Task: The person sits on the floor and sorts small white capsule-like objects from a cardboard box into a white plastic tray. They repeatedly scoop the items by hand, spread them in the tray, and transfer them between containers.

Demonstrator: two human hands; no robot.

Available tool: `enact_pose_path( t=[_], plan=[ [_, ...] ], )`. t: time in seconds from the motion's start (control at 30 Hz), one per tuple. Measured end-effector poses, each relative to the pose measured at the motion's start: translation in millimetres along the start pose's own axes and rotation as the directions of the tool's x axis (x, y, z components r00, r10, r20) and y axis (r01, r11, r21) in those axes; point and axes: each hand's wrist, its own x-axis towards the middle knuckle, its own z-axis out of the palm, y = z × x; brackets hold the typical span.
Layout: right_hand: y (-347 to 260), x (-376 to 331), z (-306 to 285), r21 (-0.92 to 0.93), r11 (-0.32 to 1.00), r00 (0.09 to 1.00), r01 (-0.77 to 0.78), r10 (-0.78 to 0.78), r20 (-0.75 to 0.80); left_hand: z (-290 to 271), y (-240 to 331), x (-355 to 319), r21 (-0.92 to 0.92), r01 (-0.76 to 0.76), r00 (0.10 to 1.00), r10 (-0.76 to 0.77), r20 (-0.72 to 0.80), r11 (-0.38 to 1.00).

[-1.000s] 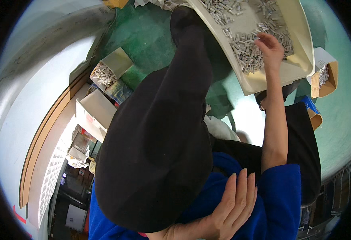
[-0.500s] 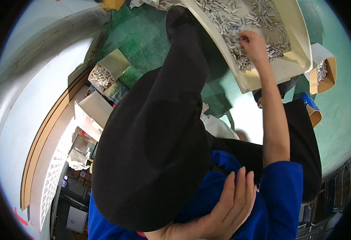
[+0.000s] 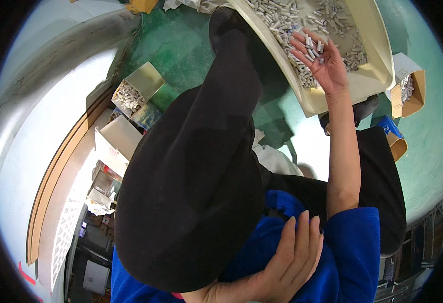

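Here, right hand (image 3: 318, 56) raised over cream plastic tub (image 3: 378, 76), palm up, fingers spread wide, few small white tubes (image 3: 312, 44) lying loose on palm (not gripped). Tub tilted, holds heap of same white tubes, rests on green floor (image 3: 181, 45). Left hand (image 3: 287, 262) low in view, flat and open, fingers together, resting on blue garment (image 3: 353, 257) beside black-clad leg (image 3: 201, 171). Open cardboard box (image 3: 130, 93) of tubes at left; another box (image 3: 408, 86) at right, just beside tub.

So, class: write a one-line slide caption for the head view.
Right hand lifts small white tubes over a cream tray; left hand rests on a blue garment.
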Motion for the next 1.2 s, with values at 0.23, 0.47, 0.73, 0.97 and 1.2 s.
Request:
enact_pose_path(
  t=[0.23,0.47,0.73,0.97,1.2],
  plan=[
    [-1.8,-2.3,19.4,0.137,0.99,0.996,-0.016,0.004,0.091,-4.3,-16.1,4.3,-0.106,-0.101,0.992,0.108,0.063,0.989],
    [-4.7,0.5,28.9,0.036,0.999,1.0,0.007,-0.008,0.02,1.5,-17.0,3.9,-0.119,-0.109,0.993,0.113,0.029,0.987],
    [-0.3,1.5,11.7,-0.278,0.955,0.99,0.103,-0.127,-0.068,-0.5,-10.6,5.7,-0.008,-0.067,0.997,0.067,0.028,0.998],
    [-11.9,5.9,-23.8,-0.934,0.359,0.977,0.003,-0.199,-0.074,-4.3,-8.8,1.4,-0.039,-0.031,0.998,0.032,0.045,0.999],
    [-69.6,23.2,-40.1,-0.967,-0.218,0.81,-0.131,-0.586,0.022,-1.4,-25.4,-1.7,-0.129,-0.12,0.99,0.129,0.057,0.984]
  ],
)
